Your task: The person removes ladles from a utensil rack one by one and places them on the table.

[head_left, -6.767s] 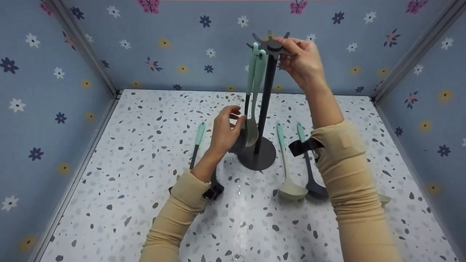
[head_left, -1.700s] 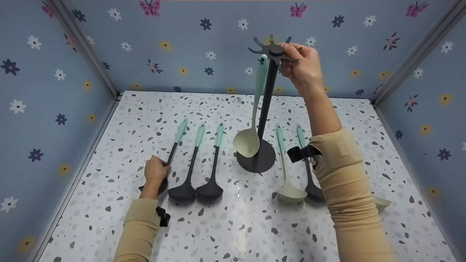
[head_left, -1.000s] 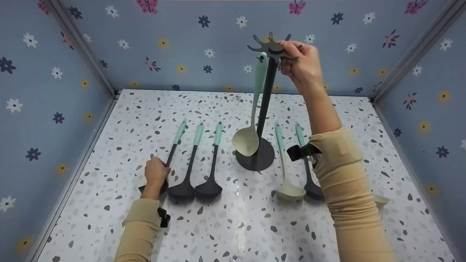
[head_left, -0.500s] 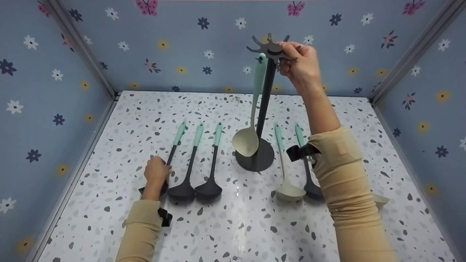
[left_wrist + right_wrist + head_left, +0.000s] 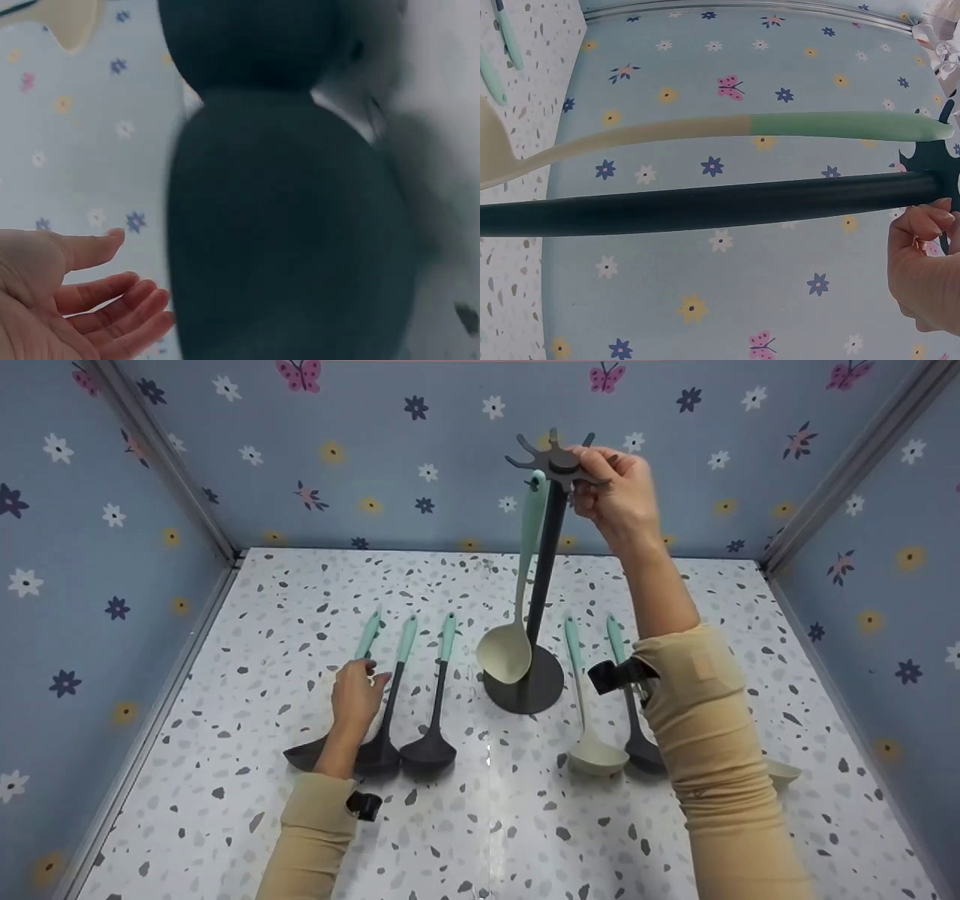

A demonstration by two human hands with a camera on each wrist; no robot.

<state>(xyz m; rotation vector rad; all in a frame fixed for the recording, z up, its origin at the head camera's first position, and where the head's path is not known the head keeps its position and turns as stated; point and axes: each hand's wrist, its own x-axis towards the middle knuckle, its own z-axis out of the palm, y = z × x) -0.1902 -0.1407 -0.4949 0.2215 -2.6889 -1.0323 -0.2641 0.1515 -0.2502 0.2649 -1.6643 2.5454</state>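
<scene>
My right hand (image 5: 626,499) grips the dark hooked top (image 5: 562,461) of the utensil stand. A cream ladle (image 5: 505,652) with a mint handle hangs from one hook, beside the pole (image 5: 705,206) in the right wrist view. My left hand (image 5: 355,697) is over the leftmost dark ladle (image 5: 304,754), covering part of its shaft. In the left wrist view this hand (image 5: 90,300) holds nothing, its fingers loosely extended, beside large dark ladle bowls (image 5: 285,225). Next to it lie two more dark ladles, one in the middle (image 5: 386,727) and one farther right (image 5: 429,750).
Right of the stand's round base (image 5: 544,690) lie a cream ladle (image 5: 598,757) and a dark ladle (image 5: 641,746), the latter partly behind the right sleeve. Another cream bowl (image 5: 782,772) shows past that sleeve. Flowered walls (image 5: 300,450) enclose the speckled table (image 5: 450,840).
A dark ladle has left the stand and now lies leftmost on the table. My left hand has let go of it and moved up and right. The right hand stays on the stand.
</scene>
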